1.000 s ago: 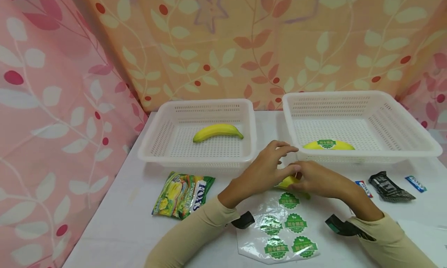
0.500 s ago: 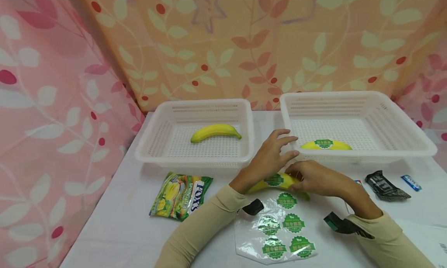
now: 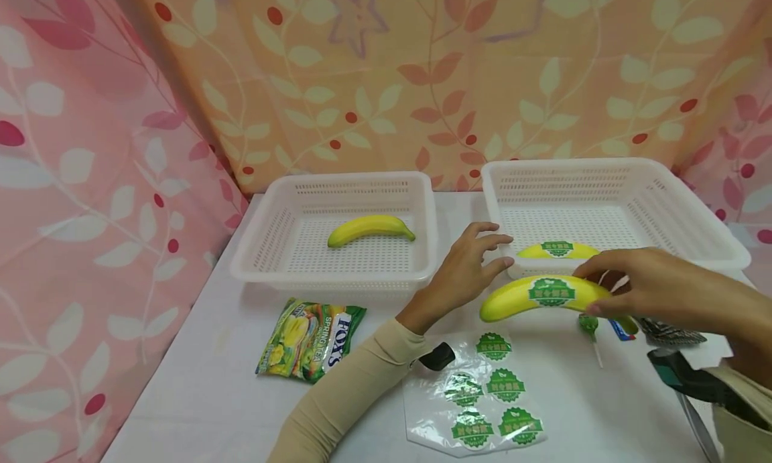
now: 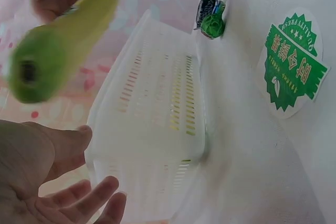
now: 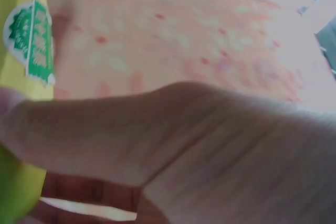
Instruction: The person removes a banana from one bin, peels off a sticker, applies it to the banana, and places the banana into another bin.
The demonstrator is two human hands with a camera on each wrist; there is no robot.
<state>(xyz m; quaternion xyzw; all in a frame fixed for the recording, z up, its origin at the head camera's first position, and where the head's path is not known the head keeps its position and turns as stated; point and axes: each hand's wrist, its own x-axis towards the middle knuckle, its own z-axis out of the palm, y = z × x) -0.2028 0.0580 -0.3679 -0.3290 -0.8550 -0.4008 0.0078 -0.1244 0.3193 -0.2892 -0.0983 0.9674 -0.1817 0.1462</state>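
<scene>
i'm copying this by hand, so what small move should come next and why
The right hand should probably carry the held banana forward over the right basket: it is raised before the near rim, and a second banana with a similar green sticker lies inside.

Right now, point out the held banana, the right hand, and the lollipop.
Held banana (image 3: 551, 293): head view, on its labelled middle.
Right hand (image 3: 654, 285): head view, on the back of the hand.
Lollipop (image 3: 588, 324): head view, on its green ball.

The left hand (image 3: 463, 270) is holding its slightly bent fingers apart from the thumb; the right hand (image 3: 657, 285) is pinching between thumb and curled fingers.
</scene>
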